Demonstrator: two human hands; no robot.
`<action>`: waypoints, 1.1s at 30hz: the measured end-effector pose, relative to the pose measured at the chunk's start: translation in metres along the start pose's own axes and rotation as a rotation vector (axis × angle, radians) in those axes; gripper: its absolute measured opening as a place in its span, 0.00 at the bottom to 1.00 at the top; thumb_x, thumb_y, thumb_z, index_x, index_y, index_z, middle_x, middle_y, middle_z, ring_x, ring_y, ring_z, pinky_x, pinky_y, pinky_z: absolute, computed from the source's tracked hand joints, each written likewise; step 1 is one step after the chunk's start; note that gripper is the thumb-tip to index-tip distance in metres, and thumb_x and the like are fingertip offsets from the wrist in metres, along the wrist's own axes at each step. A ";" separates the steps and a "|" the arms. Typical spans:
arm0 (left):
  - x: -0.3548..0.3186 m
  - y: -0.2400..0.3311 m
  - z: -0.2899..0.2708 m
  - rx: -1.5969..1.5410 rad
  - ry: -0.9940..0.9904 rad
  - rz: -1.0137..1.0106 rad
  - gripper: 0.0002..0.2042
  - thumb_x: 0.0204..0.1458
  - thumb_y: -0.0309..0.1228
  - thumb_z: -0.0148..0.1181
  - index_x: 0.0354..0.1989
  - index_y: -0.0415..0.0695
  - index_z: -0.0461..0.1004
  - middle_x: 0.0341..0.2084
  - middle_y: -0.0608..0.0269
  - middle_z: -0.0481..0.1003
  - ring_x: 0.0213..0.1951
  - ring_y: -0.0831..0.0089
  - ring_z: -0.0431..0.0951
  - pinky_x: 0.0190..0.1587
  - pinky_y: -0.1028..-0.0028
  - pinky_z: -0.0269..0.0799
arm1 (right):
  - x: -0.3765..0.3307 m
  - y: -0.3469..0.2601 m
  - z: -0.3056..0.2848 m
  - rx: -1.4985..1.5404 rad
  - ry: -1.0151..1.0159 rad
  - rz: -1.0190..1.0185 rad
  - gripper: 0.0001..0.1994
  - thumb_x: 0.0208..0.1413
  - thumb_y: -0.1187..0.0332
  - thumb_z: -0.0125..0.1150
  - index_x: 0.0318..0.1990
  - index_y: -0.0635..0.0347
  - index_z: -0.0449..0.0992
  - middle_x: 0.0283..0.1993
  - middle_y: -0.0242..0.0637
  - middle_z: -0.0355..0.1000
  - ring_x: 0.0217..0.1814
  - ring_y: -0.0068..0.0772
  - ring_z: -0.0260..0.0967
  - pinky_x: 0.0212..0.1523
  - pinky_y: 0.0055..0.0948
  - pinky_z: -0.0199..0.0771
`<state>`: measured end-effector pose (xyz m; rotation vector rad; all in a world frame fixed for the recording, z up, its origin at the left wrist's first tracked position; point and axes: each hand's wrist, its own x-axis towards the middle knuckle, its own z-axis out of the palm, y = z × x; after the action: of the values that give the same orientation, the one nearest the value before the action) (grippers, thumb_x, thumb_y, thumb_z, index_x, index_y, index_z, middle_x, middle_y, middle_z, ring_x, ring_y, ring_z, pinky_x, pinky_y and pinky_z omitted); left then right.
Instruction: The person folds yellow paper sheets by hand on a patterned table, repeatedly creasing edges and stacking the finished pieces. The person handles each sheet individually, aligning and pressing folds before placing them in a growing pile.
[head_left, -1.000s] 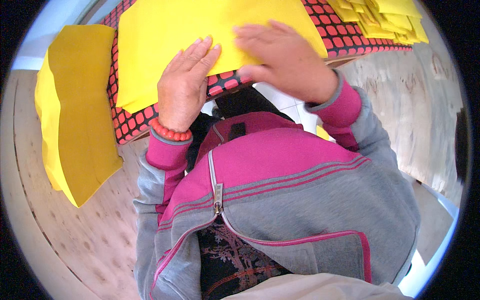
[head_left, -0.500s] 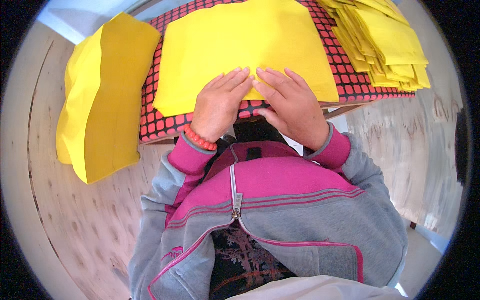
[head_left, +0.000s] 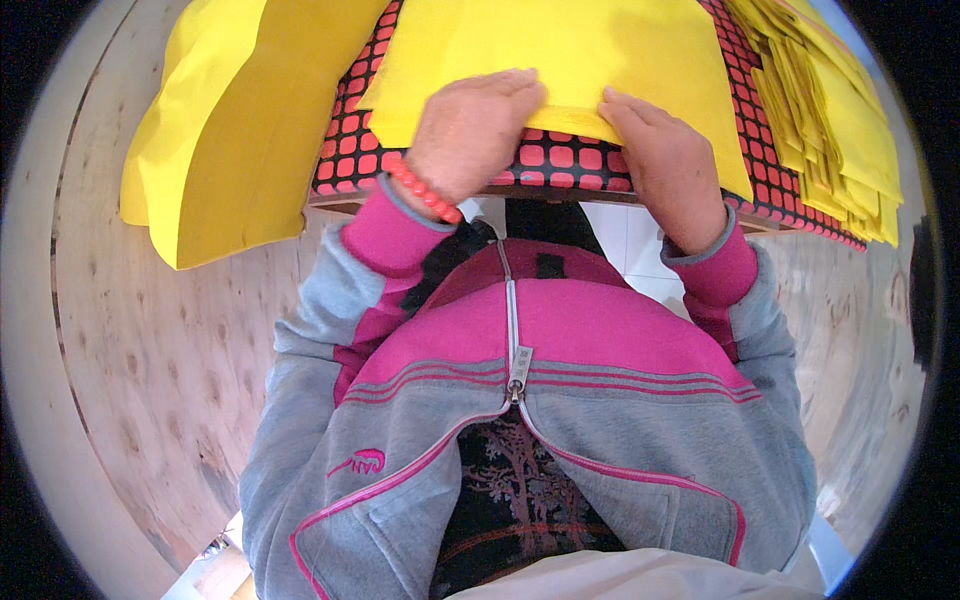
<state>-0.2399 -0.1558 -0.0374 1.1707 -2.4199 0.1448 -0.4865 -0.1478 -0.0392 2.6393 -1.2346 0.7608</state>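
A yellow cloth sheet (head_left: pixel 590 50) lies over a padded board patterned in red and black. At its near edge, a narrow folded strip shows between my two hands. My left hand (head_left: pixel 475 130), with a red bead bracelet on the wrist, is closed on that edge; its fingers press together and point right, slightly blurred. My right hand (head_left: pixel 668 160) is curled over the same edge, fingertips on the fold. Both thumbs are hidden, and so is the cloth's underside beneath my fingers.
Another yellow cloth piece (head_left: pixel 240 130) hangs over the board's left side. A pile of folded yellow cloth pieces (head_left: pixel 835 130) lies at the right. The red and black board (head_left: pixel 560 155) has its near edge just before my body. Pale wooden panels (head_left: pixel 170 400) stand on both sides.
My hands, flat and close together on the cloth before, have moved apart and curled at its near edge. The board and cloths sit higher in view.
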 end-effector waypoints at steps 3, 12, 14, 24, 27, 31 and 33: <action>-0.017 -0.020 -0.015 0.086 -0.071 -0.103 0.24 0.45 0.19 0.55 0.54 0.47 0.78 0.54 0.56 0.78 0.54 0.57 0.79 0.55 0.63 0.77 | 0.000 0.006 -0.005 -0.010 -0.055 0.021 0.12 0.56 0.71 0.52 0.47 0.60 0.75 0.47 0.45 0.78 0.43 0.51 0.78 0.42 0.44 0.79; -0.046 -0.071 -0.033 -0.143 -0.053 -0.236 0.18 0.53 0.19 0.59 0.52 0.46 0.80 0.53 0.59 0.79 0.55 0.66 0.80 0.61 0.66 0.70 | -0.029 0.085 -0.031 0.086 -0.189 0.122 0.24 0.46 0.85 0.58 0.53 0.60 0.76 0.58 0.46 0.75 0.59 0.49 0.74 0.55 0.38 0.76; -0.049 -0.079 -0.032 -0.372 -0.017 -0.335 0.13 0.56 0.21 0.59 0.50 0.43 0.81 0.49 0.60 0.81 0.50 0.70 0.81 0.58 0.70 0.72 | -0.035 0.101 -0.042 0.244 -0.191 0.119 0.22 0.50 0.86 0.59 0.54 0.61 0.76 0.56 0.42 0.77 0.55 0.40 0.76 0.54 0.31 0.74; -0.042 -0.097 -0.025 -0.798 0.118 -0.604 0.06 0.62 0.28 0.59 0.41 0.37 0.78 0.32 0.74 0.75 0.38 0.85 0.70 0.43 0.81 0.68 | -0.042 0.155 -0.037 0.945 -0.151 0.476 0.18 0.65 0.65 0.60 0.58 0.66 0.73 0.53 0.33 0.77 0.54 0.23 0.71 0.57 0.27 0.70; -0.034 -0.101 -0.022 -0.693 0.146 -0.535 0.07 0.63 0.29 0.58 0.42 0.37 0.78 0.32 0.73 0.76 0.38 0.84 0.71 0.43 0.80 0.68 | -0.042 0.156 -0.026 0.815 -0.123 0.521 0.19 0.67 0.64 0.58 0.59 0.67 0.72 0.54 0.33 0.76 0.54 0.24 0.71 0.57 0.27 0.70; -0.025 -0.108 -0.013 -0.778 0.183 -0.588 0.09 0.64 0.30 0.57 0.43 0.36 0.77 0.33 0.70 0.77 0.37 0.83 0.72 0.43 0.79 0.69 | -0.039 0.147 -0.021 0.838 0.004 0.424 0.17 0.68 0.65 0.55 0.59 0.66 0.73 0.54 0.33 0.76 0.55 0.25 0.71 0.55 0.27 0.71; -0.020 -0.112 -0.006 -0.755 0.200 -0.588 0.10 0.64 0.31 0.57 0.44 0.35 0.77 0.34 0.70 0.78 0.38 0.82 0.72 0.43 0.78 0.70 | -0.037 0.143 -0.019 0.844 0.029 0.423 0.17 0.69 0.66 0.53 0.59 0.66 0.73 0.54 0.33 0.76 0.55 0.25 0.71 0.55 0.28 0.70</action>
<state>-0.1412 -0.2103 -0.0515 1.3255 -1.6106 -0.7265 -0.6212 -0.2105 -0.0542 2.9385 -1.7956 1.7031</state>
